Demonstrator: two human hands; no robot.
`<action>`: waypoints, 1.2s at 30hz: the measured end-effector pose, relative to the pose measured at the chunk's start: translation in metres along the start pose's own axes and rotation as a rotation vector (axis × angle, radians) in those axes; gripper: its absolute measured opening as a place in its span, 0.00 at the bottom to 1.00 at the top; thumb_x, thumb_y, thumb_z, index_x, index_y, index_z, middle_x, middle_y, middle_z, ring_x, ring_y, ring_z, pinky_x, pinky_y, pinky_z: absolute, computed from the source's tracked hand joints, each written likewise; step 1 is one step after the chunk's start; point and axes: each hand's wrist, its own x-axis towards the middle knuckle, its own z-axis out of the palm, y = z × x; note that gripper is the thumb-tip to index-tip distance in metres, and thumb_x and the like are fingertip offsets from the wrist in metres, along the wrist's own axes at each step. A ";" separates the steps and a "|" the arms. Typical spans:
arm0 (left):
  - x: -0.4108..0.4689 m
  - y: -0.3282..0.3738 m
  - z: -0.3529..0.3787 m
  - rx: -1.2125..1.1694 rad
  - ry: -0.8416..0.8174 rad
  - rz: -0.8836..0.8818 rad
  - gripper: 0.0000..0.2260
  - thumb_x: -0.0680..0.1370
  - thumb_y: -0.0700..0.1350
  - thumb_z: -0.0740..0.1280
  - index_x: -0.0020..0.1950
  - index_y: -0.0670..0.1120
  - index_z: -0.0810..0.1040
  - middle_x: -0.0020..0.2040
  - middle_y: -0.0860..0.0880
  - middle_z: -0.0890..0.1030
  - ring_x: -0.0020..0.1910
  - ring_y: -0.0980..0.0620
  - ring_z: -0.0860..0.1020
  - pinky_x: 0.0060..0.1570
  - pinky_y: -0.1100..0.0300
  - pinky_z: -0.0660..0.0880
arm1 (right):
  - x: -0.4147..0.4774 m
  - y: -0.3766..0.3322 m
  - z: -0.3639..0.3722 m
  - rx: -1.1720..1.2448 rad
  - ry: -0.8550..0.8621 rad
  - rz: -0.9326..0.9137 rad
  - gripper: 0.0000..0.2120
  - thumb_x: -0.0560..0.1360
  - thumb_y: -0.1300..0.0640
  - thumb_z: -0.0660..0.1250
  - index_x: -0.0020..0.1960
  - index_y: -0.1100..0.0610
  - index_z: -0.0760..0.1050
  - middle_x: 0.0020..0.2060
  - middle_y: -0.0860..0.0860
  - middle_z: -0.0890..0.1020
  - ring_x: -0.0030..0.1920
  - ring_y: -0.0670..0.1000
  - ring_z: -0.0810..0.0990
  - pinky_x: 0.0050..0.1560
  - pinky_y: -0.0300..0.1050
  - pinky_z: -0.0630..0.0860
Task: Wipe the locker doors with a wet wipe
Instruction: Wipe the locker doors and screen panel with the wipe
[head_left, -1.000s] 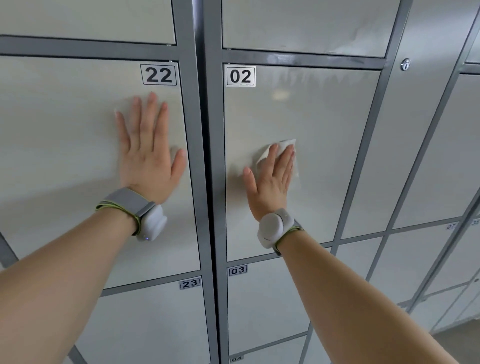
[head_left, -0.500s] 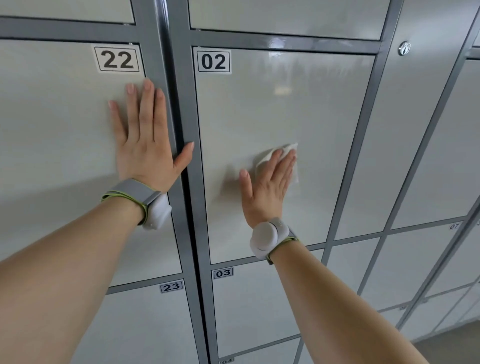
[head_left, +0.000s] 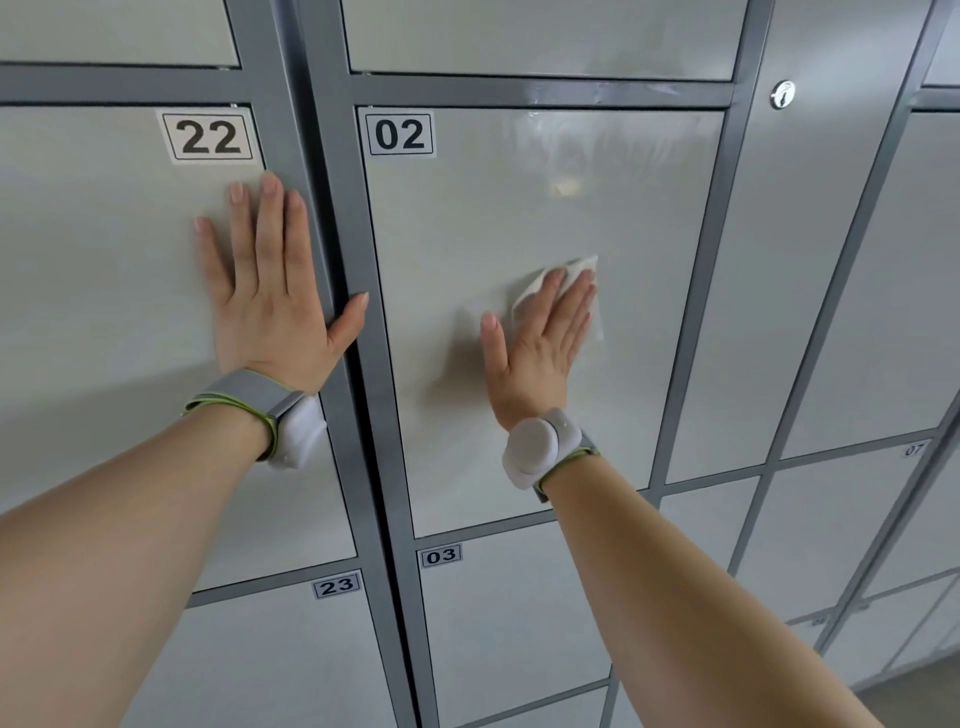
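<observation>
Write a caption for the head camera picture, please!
Right hand presses a wet wipe on locker door 02; left hand braces door 22.

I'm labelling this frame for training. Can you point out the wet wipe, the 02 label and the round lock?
wet wipe (head_left: 583, 270): head view, on its upper corner above the fingertips.
02 label (head_left: 399, 134): head view, middle of the digits.
round lock (head_left: 782, 94): head view, centre of its metal face.

Most of the wet wipe (head_left: 582, 270) lies hidden under the right hand (head_left: 540, 353), only its upper and right edges showing. Door 22 (head_left: 104, 312) is cut off at the frame's left edge. Right of door 02 (head_left: 519, 208), label 07 (head_left: 914, 449) is blurred, and labels lower down are too small to read.
</observation>
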 end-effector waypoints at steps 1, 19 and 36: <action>0.000 0.000 0.000 0.002 0.001 0.000 0.35 0.79 0.57 0.59 0.75 0.34 0.53 0.74 0.34 0.57 0.73 0.33 0.53 0.71 0.47 0.34 | 0.003 -0.001 0.001 -0.010 0.011 -0.038 0.45 0.74 0.31 0.41 0.76 0.64 0.41 0.75 0.64 0.41 0.74 0.54 0.34 0.73 0.48 0.31; -0.001 -0.001 0.006 0.001 0.063 0.004 0.35 0.79 0.57 0.60 0.75 0.35 0.54 0.74 0.35 0.59 0.73 0.35 0.54 0.72 0.45 0.38 | 0.005 0.009 0.004 -0.016 0.049 -0.050 0.41 0.75 0.32 0.43 0.76 0.61 0.41 0.75 0.63 0.41 0.74 0.53 0.34 0.72 0.44 0.29; -0.001 -0.001 0.007 0.009 0.084 0.001 0.34 0.78 0.57 0.60 0.74 0.35 0.55 0.74 0.35 0.60 0.73 0.36 0.53 0.72 0.44 0.40 | 0.016 0.023 0.000 0.016 0.088 0.058 0.40 0.74 0.36 0.43 0.76 0.60 0.39 0.75 0.61 0.39 0.74 0.52 0.34 0.71 0.42 0.28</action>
